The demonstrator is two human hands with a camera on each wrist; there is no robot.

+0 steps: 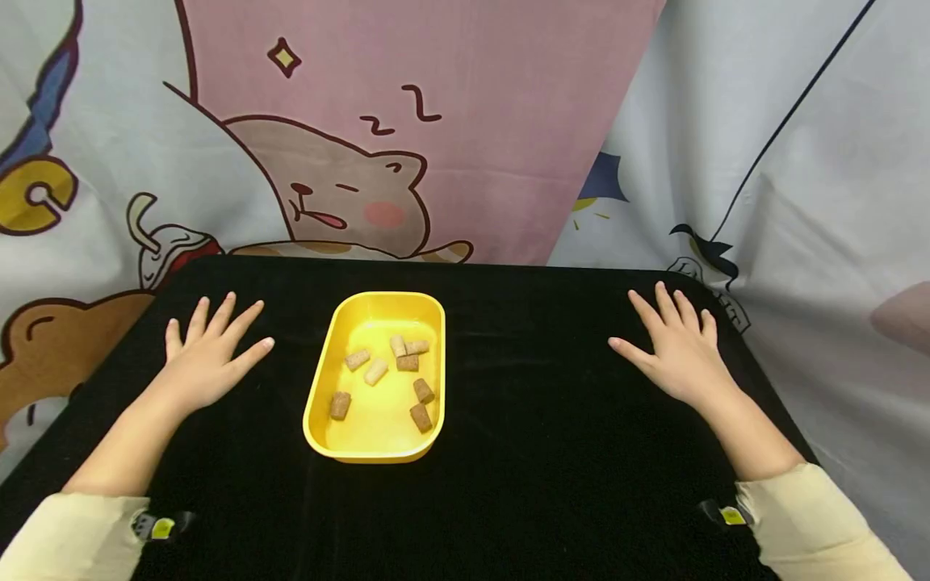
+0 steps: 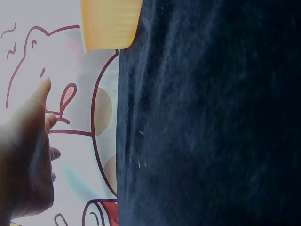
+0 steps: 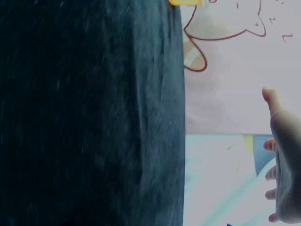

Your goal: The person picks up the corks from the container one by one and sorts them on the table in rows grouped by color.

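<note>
A yellow rectangular tray [image 1: 316,432] stands left of the middle of the black table. Several small cylindrical pieces lie loose in it, some pale like a cream piece [image 1: 376,371], others brown like the one [image 1: 340,405] at the tray's left side. To the tray's left, my left hand [image 1: 207,359] has its fingers straight and spread, holding nothing. My right hand [image 1: 683,355] is far to the right of the tray, fingers likewise spread and nothing held. In the left wrist view the tray's outer wall [image 2: 110,23] shows at the top; the right wrist view catches only its corner [image 3: 186,2].
Black cloth [image 1: 538,452] covers the table, with rounded far corners. Behind it hangs a curtain [image 1: 494,161] printed with a sleeping cartoon bear. Dark bands with yellow-green patches sit near both cream sleeves [image 1: 814,516].
</note>
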